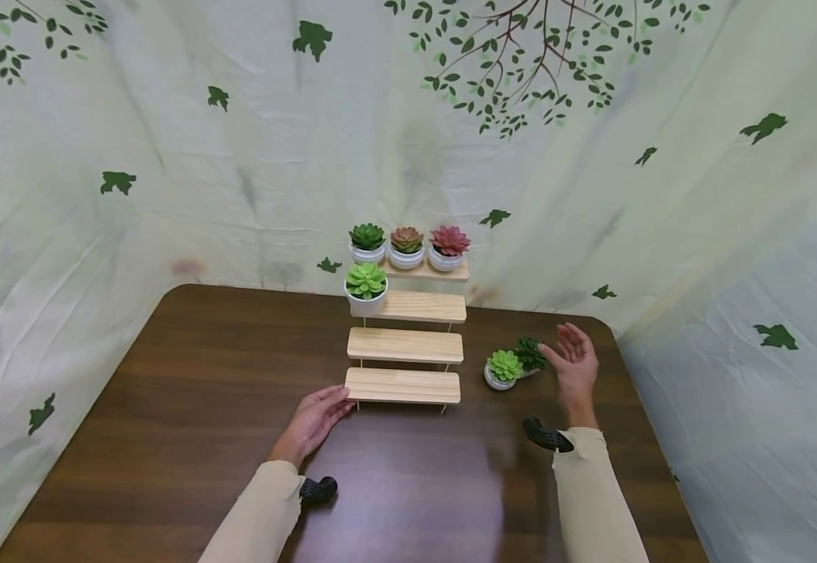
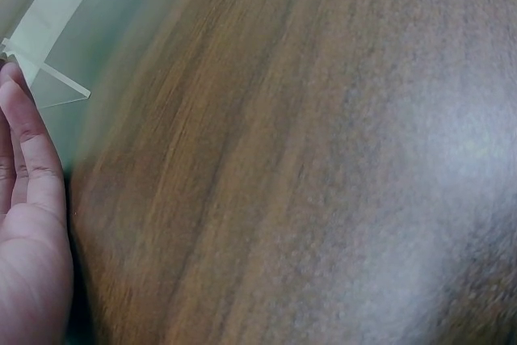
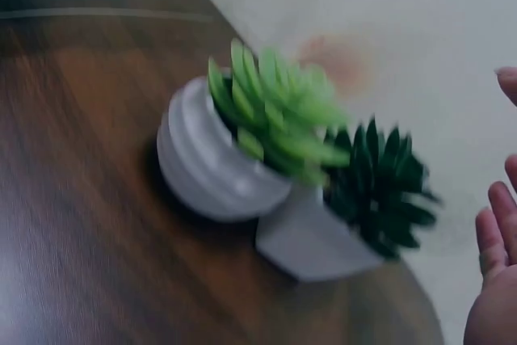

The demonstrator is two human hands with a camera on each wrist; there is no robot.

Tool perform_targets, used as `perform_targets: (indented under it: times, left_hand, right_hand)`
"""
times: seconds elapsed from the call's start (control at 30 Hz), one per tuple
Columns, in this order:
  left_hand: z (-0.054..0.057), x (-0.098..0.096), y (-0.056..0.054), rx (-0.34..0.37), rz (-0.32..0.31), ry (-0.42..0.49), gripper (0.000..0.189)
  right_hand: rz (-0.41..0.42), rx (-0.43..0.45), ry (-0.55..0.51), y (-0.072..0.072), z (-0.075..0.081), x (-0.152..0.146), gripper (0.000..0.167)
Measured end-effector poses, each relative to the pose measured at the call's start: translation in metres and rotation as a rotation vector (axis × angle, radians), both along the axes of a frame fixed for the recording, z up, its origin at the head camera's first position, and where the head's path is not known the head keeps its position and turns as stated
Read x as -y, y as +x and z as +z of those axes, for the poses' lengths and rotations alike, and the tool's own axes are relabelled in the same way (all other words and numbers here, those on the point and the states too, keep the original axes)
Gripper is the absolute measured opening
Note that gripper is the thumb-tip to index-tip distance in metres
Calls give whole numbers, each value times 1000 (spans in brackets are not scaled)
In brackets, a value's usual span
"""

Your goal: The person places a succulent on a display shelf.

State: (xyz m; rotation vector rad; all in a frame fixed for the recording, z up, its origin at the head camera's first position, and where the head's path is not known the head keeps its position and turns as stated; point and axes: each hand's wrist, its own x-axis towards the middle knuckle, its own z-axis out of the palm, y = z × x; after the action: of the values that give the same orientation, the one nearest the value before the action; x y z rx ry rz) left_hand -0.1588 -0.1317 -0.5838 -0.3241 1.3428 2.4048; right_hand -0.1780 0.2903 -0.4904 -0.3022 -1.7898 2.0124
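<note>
A wooden four-tier stepped stand (image 1: 404, 346) stands on the brown table. At the left end of its lowest step, my left hand (image 1: 312, 424) touches the edge with fairly straight fingers. To the right of the stand are two potted succulents side by side: a light green one (image 3: 275, 119) in a ribbed round white pot, and a dark green one (image 3: 380, 187) in an angular white pot. My right hand (image 1: 574, 366) is just right of the dark green one, fingers spread and holding nothing. In the right wrist view, a gap separates its fingers (image 3: 501, 224) from that plant.
Along the top step stand a dark green succulent (image 1: 367, 241), a reddish-green one (image 1: 406, 246) and a pink one (image 1: 446, 246). A light green succulent (image 1: 366, 288) sits at the second step's left end. Behind the table (image 1: 190, 375) hangs a leaf-printed cloth (image 1: 260, 172).
</note>
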Motion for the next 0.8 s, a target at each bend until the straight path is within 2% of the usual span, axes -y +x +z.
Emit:
perform_targets:
  times: [0.3,0.43,0.7,0.8]
  left_hand:
    - [-1,-1,-1,8,6,-8,13]
    - [-1,-2,-1,9,18,-11,12]
    - [1,-3,0,22,39,-4,14]
    - [1,-2,1,20,43,0,16]
  right_hand:
    - [-26,129,-68,-4,-37,-20,63]
    - [15,177,-64,-5,-46,-20,70]
    - [155,350,17,-5,-62,-21,80]
    - [207,379,18,-7,-68,-21,84]
